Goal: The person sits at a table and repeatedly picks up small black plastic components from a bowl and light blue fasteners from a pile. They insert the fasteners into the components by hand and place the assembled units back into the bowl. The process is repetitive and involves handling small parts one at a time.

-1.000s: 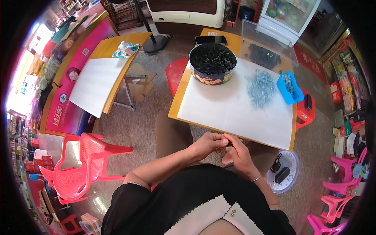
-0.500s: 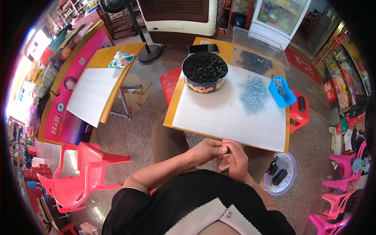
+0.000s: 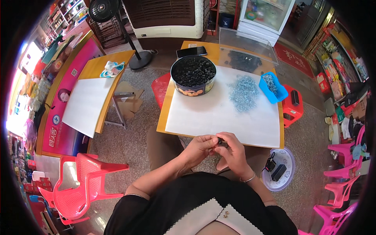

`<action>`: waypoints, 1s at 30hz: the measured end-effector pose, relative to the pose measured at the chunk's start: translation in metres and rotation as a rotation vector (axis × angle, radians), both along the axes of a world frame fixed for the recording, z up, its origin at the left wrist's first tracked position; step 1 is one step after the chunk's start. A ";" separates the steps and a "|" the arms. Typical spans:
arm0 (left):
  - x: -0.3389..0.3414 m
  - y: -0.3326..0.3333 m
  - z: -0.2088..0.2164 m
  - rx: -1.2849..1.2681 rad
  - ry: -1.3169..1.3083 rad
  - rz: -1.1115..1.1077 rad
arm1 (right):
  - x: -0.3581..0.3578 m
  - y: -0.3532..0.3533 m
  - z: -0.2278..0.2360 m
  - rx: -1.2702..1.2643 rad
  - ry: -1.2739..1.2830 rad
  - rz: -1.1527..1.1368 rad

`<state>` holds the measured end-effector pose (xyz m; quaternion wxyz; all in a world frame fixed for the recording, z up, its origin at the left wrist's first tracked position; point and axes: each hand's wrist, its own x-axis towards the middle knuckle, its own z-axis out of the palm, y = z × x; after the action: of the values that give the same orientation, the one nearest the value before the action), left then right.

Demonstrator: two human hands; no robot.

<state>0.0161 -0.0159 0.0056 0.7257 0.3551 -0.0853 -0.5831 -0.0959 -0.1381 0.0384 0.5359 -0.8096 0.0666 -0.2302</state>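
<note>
My left hand (image 3: 201, 149) and my right hand (image 3: 234, 156) meet just off the table's near edge, fingers pinched together. Between the fingertips shows a small black part (image 3: 221, 141), mostly covered, so its exact shape is unclear. On the white sheet (image 3: 192, 121) in front of me stands a round tub (image 3: 192, 90) full of small black ring-like parts (image 3: 194, 71). To its right lies a loose pile of tiny silvery-blue pieces (image 3: 243, 94), too small to name. More of them sit in a blue plastic basket (image 3: 279, 95) at the sheet's right edge.
A phone (image 3: 191, 51) lies behind the tub. At the table's far right, a clear plastic panel (image 3: 248, 43) stands by dark pieces (image 3: 243, 60). Red stools (image 3: 291, 105) flank the table. A basin (image 3: 288, 178) holding black devices sits on the floor, right; a pink chair (image 3: 84, 184) stands left.
My hands have lifted slightly and the right fingers have opened out a little, showing more of the black part. The view has shifted, so the table sits a little further left.
</note>
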 end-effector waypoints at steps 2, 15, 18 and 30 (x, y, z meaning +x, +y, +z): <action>0.005 -0.003 0.005 0.028 -0.033 -0.027 | 0.005 -0.009 -0.001 -0.074 0.052 -0.019; 0.027 0.000 -0.013 0.134 0.032 0.037 | 0.194 -0.270 0.044 -0.454 0.051 -0.507; 0.032 0.001 -0.020 0.158 0.034 0.047 | 0.219 -0.308 0.046 -0.564 0.096 -0.644; 0.040 -0.009 -0.039 0.190 0.090 0.086 | 0.115 -0.170 -0.028 -0.441 0.192 -0.168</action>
<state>0.0564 -0.0251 -0.0333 0.7164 0.3990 0.0184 -0.5721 0.0190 -0.3083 0.0107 0.3164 -0.9168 0.1325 -0.2048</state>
